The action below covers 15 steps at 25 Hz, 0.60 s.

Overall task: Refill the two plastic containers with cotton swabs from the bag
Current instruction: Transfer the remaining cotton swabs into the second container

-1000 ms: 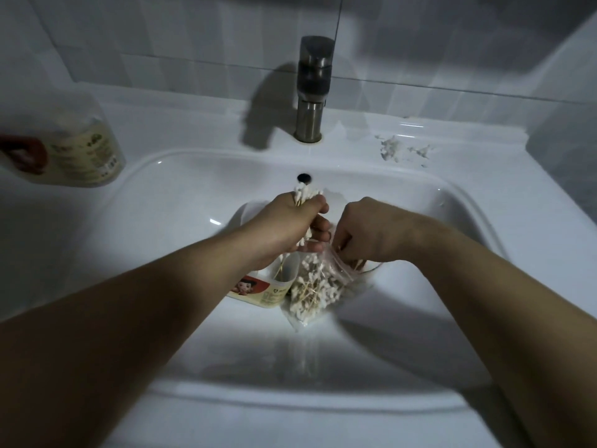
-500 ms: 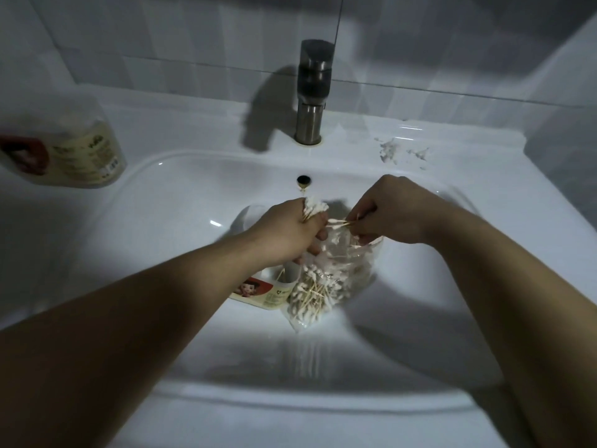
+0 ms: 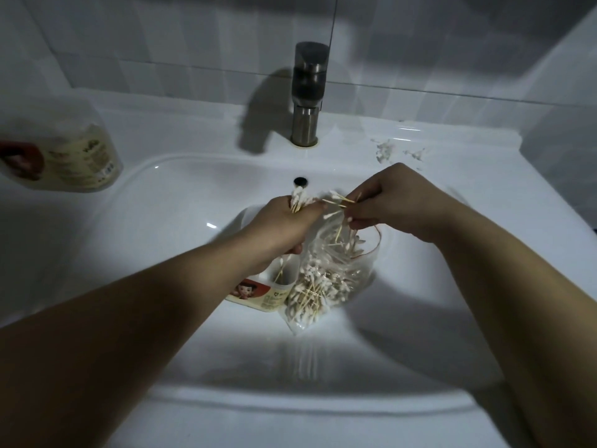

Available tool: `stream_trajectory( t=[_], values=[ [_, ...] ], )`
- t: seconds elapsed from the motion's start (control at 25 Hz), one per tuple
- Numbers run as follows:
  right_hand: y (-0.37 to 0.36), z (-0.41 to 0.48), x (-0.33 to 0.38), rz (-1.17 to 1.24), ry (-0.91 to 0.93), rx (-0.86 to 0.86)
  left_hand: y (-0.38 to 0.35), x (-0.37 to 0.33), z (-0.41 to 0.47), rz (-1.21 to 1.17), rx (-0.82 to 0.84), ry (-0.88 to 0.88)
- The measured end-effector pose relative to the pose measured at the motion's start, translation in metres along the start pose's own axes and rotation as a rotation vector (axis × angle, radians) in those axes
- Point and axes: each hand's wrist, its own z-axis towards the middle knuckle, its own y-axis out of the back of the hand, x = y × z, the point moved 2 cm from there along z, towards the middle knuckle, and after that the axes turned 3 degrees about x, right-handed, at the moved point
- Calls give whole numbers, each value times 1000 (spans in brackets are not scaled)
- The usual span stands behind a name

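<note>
Few cotton swabs [image 3: 337,202] pinched by right hand [image 3: 400,202] fingers [image 3: 357,218]; left hand [image 3: 284,227] grips bundle [image 3: 298,202], frame centre, above bag [image 3: 332,279]. Likely light, stiff, scatter-prone: hold mid-stick, bunched. Bag limp, crinkly.

Left hand [image 3: 284,227], mid-frame, grips a bunch of cotton swabs [image 3: 298,202], tips poking up out of the fist. Right hand [image 3: 397,202], just right of it, pinches a few loose swabs [image 3: 339,202] that point toward the left hand. Below both, a clear plastic bag [image 3: 326,279] full of swabs lies in the white sink basin [image 3: 161,221]. A small container with a cartoon label [image 3: 258,294] sits touching the bag's left side, under the left hand, a couple of swabs inside. The second container [image 3: 74,163] is on the counter [image 3: 193,124] at the left edge, pretty blurry. Steel faucet [image 3: 308,92] top centre, some white crumbs [image 3: 384,150] upper right.
</note>
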Motion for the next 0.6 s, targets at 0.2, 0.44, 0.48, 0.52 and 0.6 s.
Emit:
stream_trajectory(
  t=[0.2,0.44,0.48,0.52,0.6],
  values=[
    [-4,0,3,131,59,61,-8,-2,-6,-11,141,-19],
    [-13,0,3,147,54,101,-18,4,-10,-42,206,-56],
    [-13,1,3,113,53,92,-17,4,-9,-49,197,-48],
    [-11,1,4,70,56,72,-17,4,-9,-49,196,-38],
    [-10,3,3,22,68,26,-17,4,-9,-26,209,-31]
  ],
)
